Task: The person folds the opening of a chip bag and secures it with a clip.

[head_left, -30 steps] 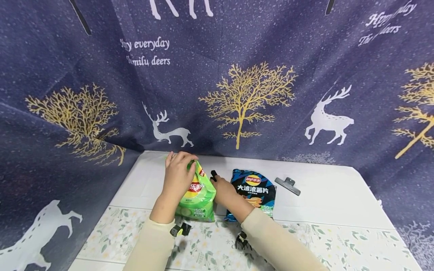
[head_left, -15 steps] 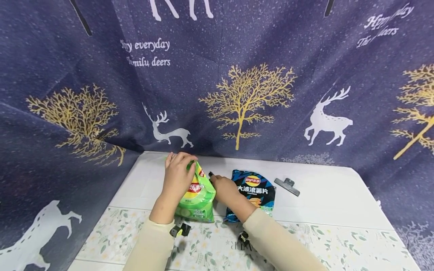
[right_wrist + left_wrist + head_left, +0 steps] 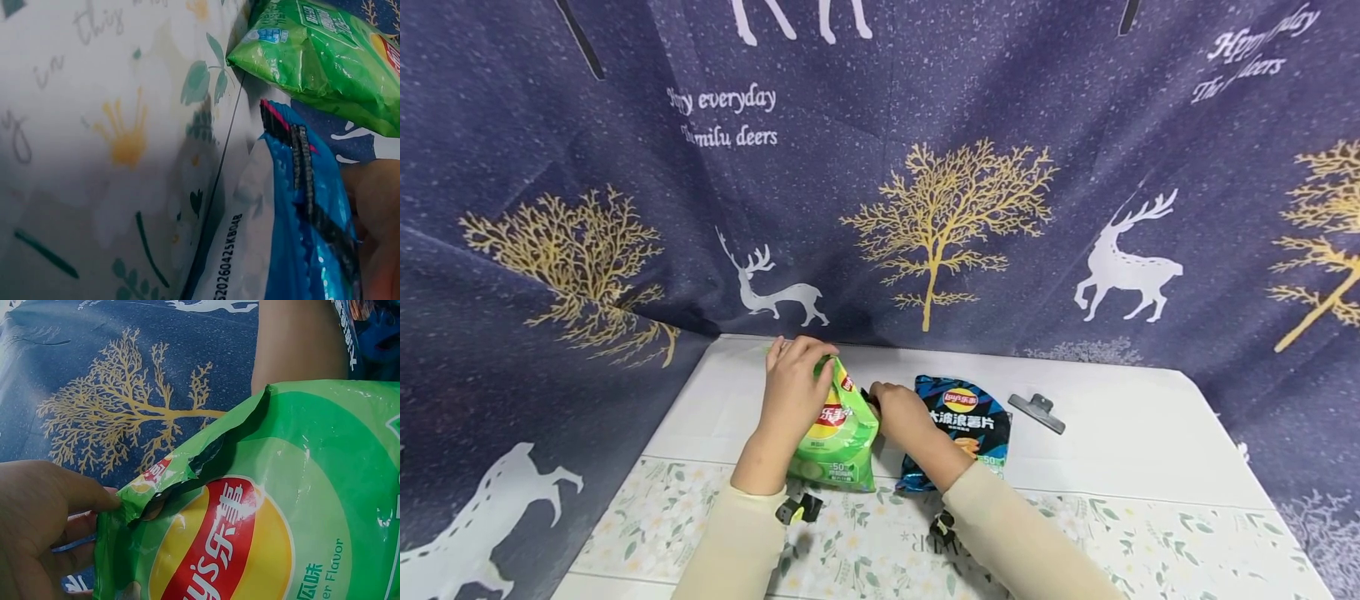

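A green bag of potato chips [image 3: 842, 462] stands at the left of the table, its top torn open in the left wrist view. At its top corner the left hand [image 3: 797, 379] pinches the bag's edge, thumb [image 3: 103, 495] in front. Just right of the bag, the right hand [image 3: 901, 414] holds a black clip [image 3: 868, 397], mostly hidden by the fingers and the bag. Whether the clip touches the bag I cannot tell. Beneath the right forearm lies a blue-black bag of potato chips [image 3: 966, 412].
To the right of the blue-black bag a grey clip [image 3: 1037, 412] lies on the white table [image 3: 1120, 442]. A floral strip [image 3: 1150, 542] covers the table's near side. Behind hangs a dark blue cloth [image 3: 850, 217] printed with deer and trees.
The right hand has drawn the black clip in against the green bag's right side, so less of it shows. The left hand and both bags stay nearly in place.
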